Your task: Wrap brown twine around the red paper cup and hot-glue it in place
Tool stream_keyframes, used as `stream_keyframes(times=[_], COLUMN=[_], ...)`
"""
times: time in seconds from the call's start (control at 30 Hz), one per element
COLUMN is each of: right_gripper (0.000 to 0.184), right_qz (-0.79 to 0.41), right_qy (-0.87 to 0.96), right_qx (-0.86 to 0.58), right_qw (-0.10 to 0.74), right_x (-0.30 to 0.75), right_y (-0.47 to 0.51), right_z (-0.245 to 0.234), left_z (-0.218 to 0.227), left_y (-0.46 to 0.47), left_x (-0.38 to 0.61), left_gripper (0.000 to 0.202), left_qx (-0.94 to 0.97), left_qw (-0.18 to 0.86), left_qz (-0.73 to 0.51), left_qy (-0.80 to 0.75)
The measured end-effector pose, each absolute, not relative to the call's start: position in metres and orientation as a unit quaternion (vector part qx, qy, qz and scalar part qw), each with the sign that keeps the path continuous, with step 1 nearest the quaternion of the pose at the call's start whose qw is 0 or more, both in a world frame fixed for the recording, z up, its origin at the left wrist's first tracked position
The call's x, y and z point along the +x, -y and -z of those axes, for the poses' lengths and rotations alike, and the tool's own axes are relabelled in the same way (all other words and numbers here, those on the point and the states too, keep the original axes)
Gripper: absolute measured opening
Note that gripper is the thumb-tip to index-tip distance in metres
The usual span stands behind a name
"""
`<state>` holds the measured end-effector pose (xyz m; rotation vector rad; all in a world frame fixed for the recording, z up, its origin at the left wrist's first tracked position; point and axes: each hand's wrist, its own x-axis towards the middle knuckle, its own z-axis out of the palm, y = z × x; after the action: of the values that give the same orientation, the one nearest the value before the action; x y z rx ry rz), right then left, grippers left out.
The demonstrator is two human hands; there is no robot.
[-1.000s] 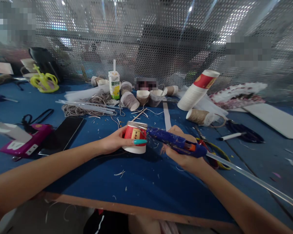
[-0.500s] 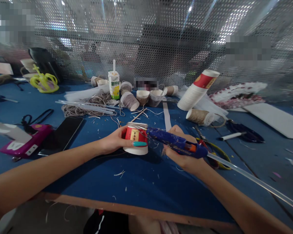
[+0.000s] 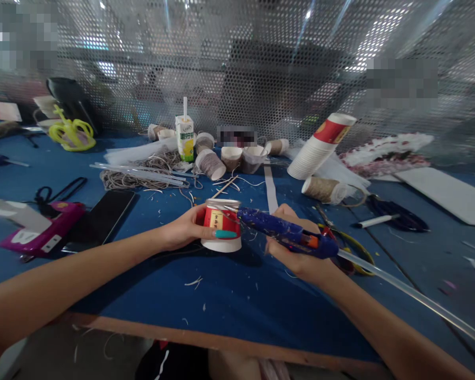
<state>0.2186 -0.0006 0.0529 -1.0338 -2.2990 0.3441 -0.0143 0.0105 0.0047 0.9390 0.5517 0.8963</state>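
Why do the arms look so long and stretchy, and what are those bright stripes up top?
Head view: the wide lens probably stretches the forearms toward the corners. Head view: the stripes are glare on the shiny perforated screen. Head view: in the middle, the red paper cup in the left hand and the glue gun in the right hand look fairly sharp.

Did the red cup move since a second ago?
Yes, a little: the red cup in the left hand slid slightly right, away from the black phone.

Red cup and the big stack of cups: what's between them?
Head view: a white strip lies on the table between the red cup and the stack of cups.
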Motion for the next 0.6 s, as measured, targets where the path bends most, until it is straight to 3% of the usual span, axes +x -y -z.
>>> stream_keyframes(times=[0.6], right_gripper=[0.021], right_qz=[-0.096], right_qy=[0.88], right_qx=[-0.363], right_qw=[0.291], right_x=[0.2179], right_y=[-0.0016], right_z=[-0.0546], left_z=[-0.004], left_y=[-0.01], left_x=[-0.0157], left_gripper=[0.058], left_qx=[0.449], left_qw=[0.768], left_qz=[-0.409], left_qy=[-0.204])
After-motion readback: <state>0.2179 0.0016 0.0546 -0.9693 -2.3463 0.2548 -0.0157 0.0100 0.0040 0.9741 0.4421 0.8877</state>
